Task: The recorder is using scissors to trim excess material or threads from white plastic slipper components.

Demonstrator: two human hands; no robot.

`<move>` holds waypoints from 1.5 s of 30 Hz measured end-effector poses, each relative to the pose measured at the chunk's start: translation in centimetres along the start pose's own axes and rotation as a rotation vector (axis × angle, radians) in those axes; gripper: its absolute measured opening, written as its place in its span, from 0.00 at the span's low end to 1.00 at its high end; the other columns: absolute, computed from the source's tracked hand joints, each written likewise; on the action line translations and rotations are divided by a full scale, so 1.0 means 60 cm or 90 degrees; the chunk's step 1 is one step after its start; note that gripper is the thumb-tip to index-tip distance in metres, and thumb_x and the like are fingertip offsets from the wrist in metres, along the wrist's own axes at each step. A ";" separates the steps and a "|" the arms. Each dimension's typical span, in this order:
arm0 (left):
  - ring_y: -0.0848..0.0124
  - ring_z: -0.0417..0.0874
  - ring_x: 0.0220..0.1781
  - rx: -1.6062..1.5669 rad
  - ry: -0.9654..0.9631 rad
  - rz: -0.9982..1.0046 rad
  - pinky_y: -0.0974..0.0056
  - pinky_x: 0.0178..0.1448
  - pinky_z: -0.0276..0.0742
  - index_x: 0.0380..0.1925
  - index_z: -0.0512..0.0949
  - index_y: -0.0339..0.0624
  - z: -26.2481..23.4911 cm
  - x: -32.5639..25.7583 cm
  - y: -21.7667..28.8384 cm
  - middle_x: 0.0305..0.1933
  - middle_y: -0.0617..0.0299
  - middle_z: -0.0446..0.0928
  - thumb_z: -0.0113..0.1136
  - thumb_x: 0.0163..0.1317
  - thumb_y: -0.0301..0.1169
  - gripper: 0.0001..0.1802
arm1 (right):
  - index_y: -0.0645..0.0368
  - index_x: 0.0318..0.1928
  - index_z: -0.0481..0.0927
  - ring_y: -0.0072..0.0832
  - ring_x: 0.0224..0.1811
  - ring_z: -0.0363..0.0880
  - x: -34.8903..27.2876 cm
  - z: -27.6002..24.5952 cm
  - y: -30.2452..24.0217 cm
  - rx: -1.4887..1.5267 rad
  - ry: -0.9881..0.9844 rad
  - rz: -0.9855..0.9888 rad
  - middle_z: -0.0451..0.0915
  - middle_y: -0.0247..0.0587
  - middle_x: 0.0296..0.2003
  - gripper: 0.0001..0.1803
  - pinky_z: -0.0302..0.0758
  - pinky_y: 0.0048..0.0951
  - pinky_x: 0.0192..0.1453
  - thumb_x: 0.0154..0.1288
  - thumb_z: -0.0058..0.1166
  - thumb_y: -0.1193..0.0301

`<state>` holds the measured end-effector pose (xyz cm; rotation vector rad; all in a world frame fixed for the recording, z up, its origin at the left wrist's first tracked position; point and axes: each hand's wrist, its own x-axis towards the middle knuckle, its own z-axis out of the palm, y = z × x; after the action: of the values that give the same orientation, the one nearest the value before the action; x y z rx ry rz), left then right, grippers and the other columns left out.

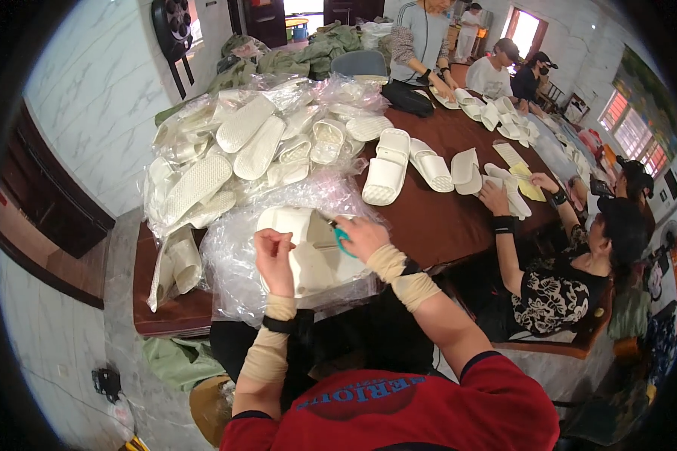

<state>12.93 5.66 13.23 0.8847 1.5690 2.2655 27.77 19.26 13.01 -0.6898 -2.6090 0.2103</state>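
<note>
1. the person's right hand grips a teal-handled tool over the white slippers, which lie on clear plastic at the near side of the brown table.
2. the left hand holds its fingertips bunched narrow above them; whether they pinch anything, one cannot tell.
3. these look half-done; the slipper row rightward may be finished, while the slipper heap far left seems left to do.

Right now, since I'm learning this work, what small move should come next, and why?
Probably lay the left hand on the white slippers beneath to steady them: the right hand holds a teal-handled tool over them, while the left looks curled.
</note>
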 end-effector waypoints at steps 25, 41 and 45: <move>0.73 0.79 0.30 0.108 0.777 -0.010 0.69 0.35 0.78 0.40 0.76 0.38 -0.745 -0.365 0.057 0.33 0.61 0.78 0.59 0.59 0.21 0.08 | 0.49 0.54 0.76 0.41 0.47 0.79 -0.090 -0.024 0.129 0.037 -0.133 0.236 0.80 0.46 0.46 0.18 0.73 0.36 0.49 0.66 0.50 0.59; 0.62 0.68 0.65 0.475 0.112 0.117 0.61 0.67 0.61 0.55 0.73 0.38 -0.400 -0.067 0.110 0.62 0.56 0.70 0.56 0.62 0.24 0.20 | 0.62 0.61 0.65 0.34 0.34 0.83 -0.069 0.025 -0.068 0.847 -0.240 0.389 0.75 0.43 0.51 0.24 0.81 0.29 0.32 0.69 0.48 0.65; 0.56 0.68 0.65 0.588 -0.188 0.261 0.58 0.67 0.62 0.54 0.74 0.46 -0.213 -0.014 0.066 0.60 0.52 0.71 0.56 0.59 0.24 0.21 | 0.62 0.62 0.63 0.37 0.35 0.83 -0.039 0.071 -0.113 0.986 -0.285 0.415 0.73 0.47 0.51 0.25 0.83 0.33 0.35 0.68 0.48 0.66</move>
<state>6.42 -6.08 13.52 1.7878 2.4602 1.4006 24.79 12.07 10.03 -0.7918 -1.5559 2.3636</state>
